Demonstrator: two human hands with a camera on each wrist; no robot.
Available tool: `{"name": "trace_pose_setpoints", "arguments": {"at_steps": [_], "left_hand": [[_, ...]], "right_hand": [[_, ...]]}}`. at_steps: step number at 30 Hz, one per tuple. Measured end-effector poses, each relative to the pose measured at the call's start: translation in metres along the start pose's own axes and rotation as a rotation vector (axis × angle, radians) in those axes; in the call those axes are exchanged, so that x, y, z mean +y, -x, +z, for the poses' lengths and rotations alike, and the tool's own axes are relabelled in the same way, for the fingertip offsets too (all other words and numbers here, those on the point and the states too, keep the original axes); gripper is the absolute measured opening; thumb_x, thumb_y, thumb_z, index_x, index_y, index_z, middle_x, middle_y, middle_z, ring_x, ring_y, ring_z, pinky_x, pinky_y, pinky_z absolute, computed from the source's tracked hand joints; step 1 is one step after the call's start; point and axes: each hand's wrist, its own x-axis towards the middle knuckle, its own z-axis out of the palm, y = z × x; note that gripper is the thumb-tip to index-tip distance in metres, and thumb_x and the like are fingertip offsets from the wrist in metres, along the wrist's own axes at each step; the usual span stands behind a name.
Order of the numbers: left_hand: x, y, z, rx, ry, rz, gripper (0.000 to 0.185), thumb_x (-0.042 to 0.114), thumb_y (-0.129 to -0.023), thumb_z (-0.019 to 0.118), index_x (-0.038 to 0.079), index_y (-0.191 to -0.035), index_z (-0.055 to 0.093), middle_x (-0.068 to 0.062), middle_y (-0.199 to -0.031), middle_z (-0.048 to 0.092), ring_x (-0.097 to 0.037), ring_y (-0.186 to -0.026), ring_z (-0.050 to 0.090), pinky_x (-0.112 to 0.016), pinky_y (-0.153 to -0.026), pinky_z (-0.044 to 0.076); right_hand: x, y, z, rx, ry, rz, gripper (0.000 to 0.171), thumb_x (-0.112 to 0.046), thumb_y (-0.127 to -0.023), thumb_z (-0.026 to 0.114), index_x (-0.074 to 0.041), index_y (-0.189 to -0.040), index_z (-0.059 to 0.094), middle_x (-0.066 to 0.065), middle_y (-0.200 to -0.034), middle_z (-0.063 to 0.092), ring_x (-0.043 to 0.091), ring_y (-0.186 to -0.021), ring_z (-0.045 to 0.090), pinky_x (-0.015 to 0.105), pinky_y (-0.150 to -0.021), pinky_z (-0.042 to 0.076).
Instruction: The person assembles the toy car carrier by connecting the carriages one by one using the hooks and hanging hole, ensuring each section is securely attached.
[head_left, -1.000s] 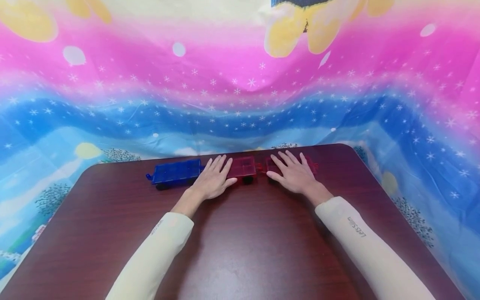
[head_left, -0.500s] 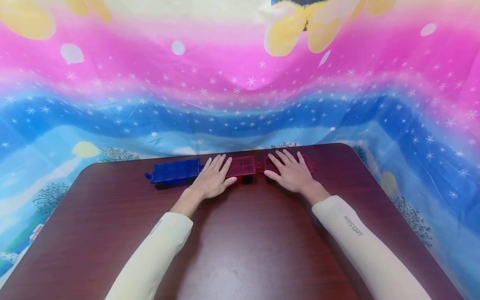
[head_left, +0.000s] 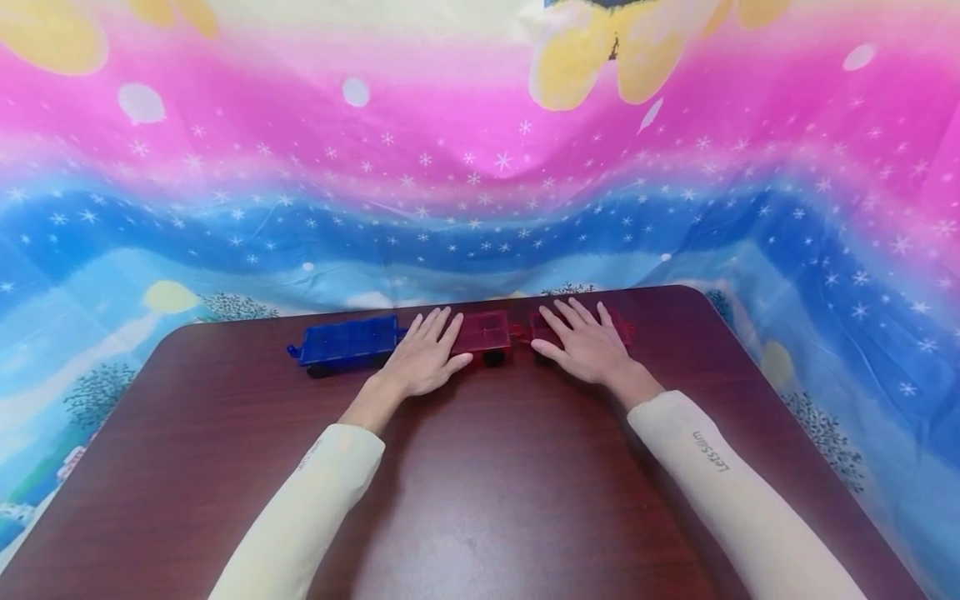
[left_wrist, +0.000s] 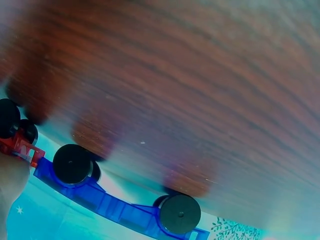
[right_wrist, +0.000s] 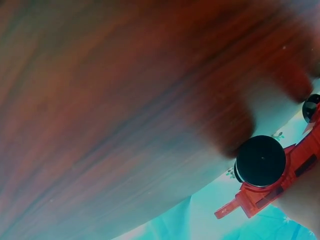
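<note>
Both hands are lying flat, fingers straight, on a row of 3 toy wagons at the far edge of the table. The left hand is resting where the blue wagon is meeting the middle red wagon. The right hand is covering the right red wagon, gripping nothing.

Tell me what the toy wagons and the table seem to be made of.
Blue wagon: translucent tinted plastic, glossy, with moulded panels; the black wheels look like matt plastic or rubber. Red wagons: the same see-through plastic. Table: dark reddish wood grain with a smooth sheen, possibly laminate rather than solid wood.
</note>
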Motion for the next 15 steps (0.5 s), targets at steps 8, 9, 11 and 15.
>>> {"name": "trace_pose_setpoints", "arguments": {"at_steps": [8,9,11,15], "left_hand": [[0.0008,0.0004,-0.0006,-0.003,0.016,-0.007,0.074,0.06,-0.095,0.026,0.017,-0.152,0.01,-0.01,-0.158,0.01,-0.027,-0.147,0.005,-0.047,-0.119,0.004],[0.0009,0.0005,-0.0006,-0.004,0.018,-0.008,0.074,0.061,-0.095,0.026,0.017,-0.152,0.01,-0.01,-0.158,0.01,-0.027,-0.147,0.005,-0.047,-0.119,0.003],[0.0009,0.0008,-0.0009,-0.004,0.021,-0.009,0.074,0.061,-0.095,0.026,0.017,-0.152,0.01,-0.01,-0.159,0.01,-0.027,-0.147,0.004,-0.046,-0.119,0.002],[0.0007,0.001,-0.0018,0.003,-0.006,0.003,0.074,0.06,-0.095,0.028,0.016,-0.152,0.011,-0.011,-0.158,0.011,-0.027,-0.147,0.006,-0.047,-0.119,0.004]], "right_hand": [[-0.0013,-0.0004,-0.0003,-0.006,0.005,0.0,0.08,-0.077,-0.085,0.016,-0.033,-0.151,0.013,0.004,-0.157,0.019,0.029,-0.146,0.01,0.061,-0.113,0.003],[-0.0012,-0.0003,0.0,-0.005,0.007,0.0,0.08,-0.078,-0.084,0.016,-0.033,-0.151,0.013,0.004,-0.157,0.019,0.029,-0.146,0.01,0.061,-0.113,0.003],[-0.0015,-0.0002,0.0,-0.003,0.008,0.002,0.08,-0.078,-0.084,0.016,-0.033,-0.151,0.014,0.003,-0.157,0.019,0.029,-0.146,0.011,0.061,-0.113,0.003],[-0.0034,-0.0013,-0.0003,-0.002,0.003,-0.012,0.08,-0.076,-0.085,0.018,-0.031,-0.151,0.014,0.004,-0.157,0.019,0.03,-0.146,0.012,0.062,-0.113,0.002]]}}
